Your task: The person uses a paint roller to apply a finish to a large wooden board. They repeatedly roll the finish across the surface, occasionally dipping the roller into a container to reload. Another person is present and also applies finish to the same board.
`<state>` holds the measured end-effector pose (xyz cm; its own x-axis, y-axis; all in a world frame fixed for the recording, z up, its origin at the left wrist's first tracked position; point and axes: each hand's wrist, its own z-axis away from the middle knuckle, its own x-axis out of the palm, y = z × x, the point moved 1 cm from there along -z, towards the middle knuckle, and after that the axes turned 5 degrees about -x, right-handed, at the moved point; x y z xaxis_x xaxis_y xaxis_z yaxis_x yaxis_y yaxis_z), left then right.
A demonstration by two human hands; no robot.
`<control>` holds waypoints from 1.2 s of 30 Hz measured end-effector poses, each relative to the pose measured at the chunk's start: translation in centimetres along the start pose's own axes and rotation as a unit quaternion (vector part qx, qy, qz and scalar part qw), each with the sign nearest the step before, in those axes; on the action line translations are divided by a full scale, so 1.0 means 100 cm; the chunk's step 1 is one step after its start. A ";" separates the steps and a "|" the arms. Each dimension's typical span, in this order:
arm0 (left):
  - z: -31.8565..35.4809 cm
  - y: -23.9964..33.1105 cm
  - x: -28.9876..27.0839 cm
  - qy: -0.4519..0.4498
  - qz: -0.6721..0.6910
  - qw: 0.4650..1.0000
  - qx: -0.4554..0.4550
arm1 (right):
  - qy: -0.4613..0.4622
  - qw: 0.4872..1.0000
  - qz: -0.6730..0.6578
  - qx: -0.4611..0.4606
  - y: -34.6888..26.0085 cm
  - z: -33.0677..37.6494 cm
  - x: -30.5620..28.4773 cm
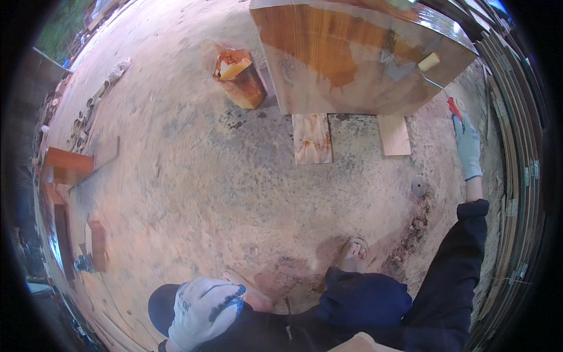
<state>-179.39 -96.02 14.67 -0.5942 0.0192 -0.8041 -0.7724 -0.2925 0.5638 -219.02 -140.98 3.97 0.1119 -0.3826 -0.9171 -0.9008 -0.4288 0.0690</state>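
My right hand [467, 146], in a white and blue work glove, is stretched out at the far right and closed round the red handle of a small paint roller [430, 62]. Its yellowish sleeve is at the side of a large wooden box-like piece [316, 64]. Glossy orange-brown coating covers part of that side; other areas are paler and duller. My left hand [205, 308], gloved too, rests by my left knee with its fingers curled in. I see nothing in it, though its palm is hidden. A stained bucket [241, 82] with orange-brown liquid stands left of the piece.
Two boards, one stained [312, 139] and one pale [394, 135], reach under the wooden piece. Stacked long panels [516, 146] line the right side. Brown wooden parts [69, 159] are at the left. A round grey disc [419, 186] lies on the dusty floor near my foot [355, 251].
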 end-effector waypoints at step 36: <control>-0.023 0.035 0.027 -0.025 0.081 0.996 -0.010 | 0.054 0.993 -0.107 -0.018 0.034 -0.010 0.007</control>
<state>-183.17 -99.19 14.08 -0.7213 0.0170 -0.6924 -0.6614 -0.3139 0.6812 -221.59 -143.54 3.95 0.3450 -0.3640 -0.8651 -0.8359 -0.5383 -0.1069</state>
